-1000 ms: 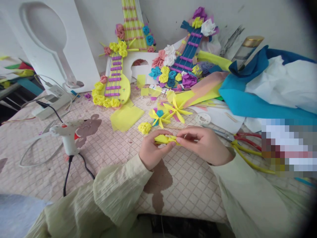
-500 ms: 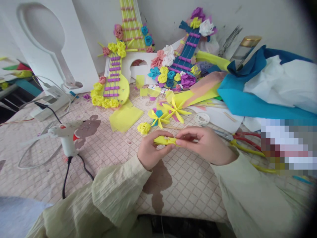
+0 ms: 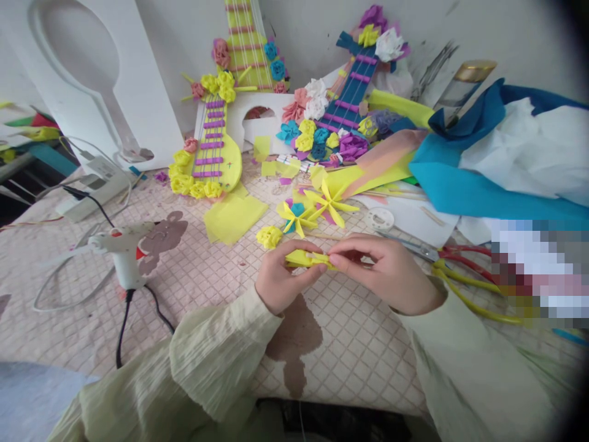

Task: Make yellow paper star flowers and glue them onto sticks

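A folded strip of yellow paper [image 3: 300, 258] is stretched between my two hands, above the quilted tablecloth. My left hand [image 3: 281, 277] pinches it between thumb and fingers from the left. At its other end, the thumb and forefinger of my right hand [image 3: 387, 270] are closed on the paper; the fingertips hide part of it. Just beyond my hands lie a yellow paper rose [image 3: 269, 237] and two yellow star-shaped paper flowers, the nearer one [image 3: 299, 216] with a blue centre and the farther one [image 3: 330, 204] to its right.
A white glue gun [image 3: 126, 255] with cords stands at left. Scissors with red handles [image 3: 469, 261] lie right of my right hand. Yellow sheets [image 3: 234, 216], a yellow paper-flowered lute [image 3: 212, 150], a blue one [image 3: 347, 92] and blue cloth-like sheets [image 3: 442, 175] fill the back.
Both hands keep hold of the yellow paper strip. My right hand has shifted slightly right, and the view has turned a little. Nothing was let go.
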### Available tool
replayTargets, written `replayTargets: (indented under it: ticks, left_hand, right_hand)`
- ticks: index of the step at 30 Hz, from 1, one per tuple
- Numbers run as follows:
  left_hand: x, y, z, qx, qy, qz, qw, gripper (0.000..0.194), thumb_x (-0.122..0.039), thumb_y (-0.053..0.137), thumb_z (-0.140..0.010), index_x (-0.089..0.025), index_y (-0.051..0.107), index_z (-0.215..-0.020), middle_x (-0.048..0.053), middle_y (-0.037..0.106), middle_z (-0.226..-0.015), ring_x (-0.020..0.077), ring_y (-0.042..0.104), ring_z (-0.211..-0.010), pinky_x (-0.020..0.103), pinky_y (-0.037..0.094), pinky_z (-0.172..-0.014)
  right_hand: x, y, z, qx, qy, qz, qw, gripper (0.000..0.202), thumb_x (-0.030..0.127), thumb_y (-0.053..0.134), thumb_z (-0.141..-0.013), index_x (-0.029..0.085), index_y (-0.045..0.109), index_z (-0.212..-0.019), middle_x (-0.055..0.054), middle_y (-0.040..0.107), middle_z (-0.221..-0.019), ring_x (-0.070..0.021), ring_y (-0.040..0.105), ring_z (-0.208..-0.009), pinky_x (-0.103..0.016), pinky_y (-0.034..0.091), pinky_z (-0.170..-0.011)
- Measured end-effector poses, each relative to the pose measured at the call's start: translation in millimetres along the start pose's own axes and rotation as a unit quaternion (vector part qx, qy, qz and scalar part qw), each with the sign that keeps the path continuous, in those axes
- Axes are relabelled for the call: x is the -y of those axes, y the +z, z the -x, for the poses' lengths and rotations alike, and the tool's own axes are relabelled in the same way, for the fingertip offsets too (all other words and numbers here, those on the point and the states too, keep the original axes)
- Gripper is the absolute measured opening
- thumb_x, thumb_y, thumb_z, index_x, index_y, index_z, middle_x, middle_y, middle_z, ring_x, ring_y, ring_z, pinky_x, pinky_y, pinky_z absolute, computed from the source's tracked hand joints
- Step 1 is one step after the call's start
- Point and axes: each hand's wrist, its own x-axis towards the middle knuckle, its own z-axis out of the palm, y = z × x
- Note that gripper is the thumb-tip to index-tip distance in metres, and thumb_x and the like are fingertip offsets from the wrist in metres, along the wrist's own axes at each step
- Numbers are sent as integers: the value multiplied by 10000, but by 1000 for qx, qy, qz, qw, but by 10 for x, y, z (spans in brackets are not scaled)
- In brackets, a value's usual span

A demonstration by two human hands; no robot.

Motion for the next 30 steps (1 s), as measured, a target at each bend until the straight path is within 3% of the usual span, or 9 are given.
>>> replayTargets:
  ticks: [6, 15, 22, 30]
  left_hand:
    - [4, 3, 1, 4, -28, 13, 1000, 194, -237, 658, -651, -165, 600, -822, 31, 597, -770, 106, 538, -614, 224, 455, -568]
    - [-82, 16, 8, 15, -28, 62, 998, 229, -179, 678, -616, -164, 601, -831, 39, 606, -829, 130, 573, -717, 233, 482, -638]
    - [-47, -4, 18, 6, -44, 77, 996, 197, -177, 669, -633, -163, 599, -817, 12, 600, -762, 82, 544, -609, 192, 471, -568]
    - [-37, -34, -18, -17, -85, 110, 990, 224, -179, 703, -585, -148, 592, -778, -8, 588, -681, 60, 518, -535, 177, 448, -517]
  right_hand:
    - [2, 15, 14, -10, 11, -4, 1000, 131, 273, 546, -739, 202, 635, -803, -22, 665, -824, -133, 600, -695, -235, 482, -577]
    - [-22, 21, 11, -23, 17, -8, 1000, 138, 290, 557, -731, 208, 637, -808, -21, 671, -833, -146, 609, -721, -247, 493, -594]
    - [4, -8, 14, -5, 8, -14, 1000, 137, 247, 546, -733, 214, 625, -840, -13, 659, -848, -124, 598, -697, -236, 496, -615]
    - [-1, -12, 19, -25, -18, -16, 999, 122, 221, 546, -729, 235, 614, -830, -11, 654, -828, -138, 603, -708, -261, 503, -631]
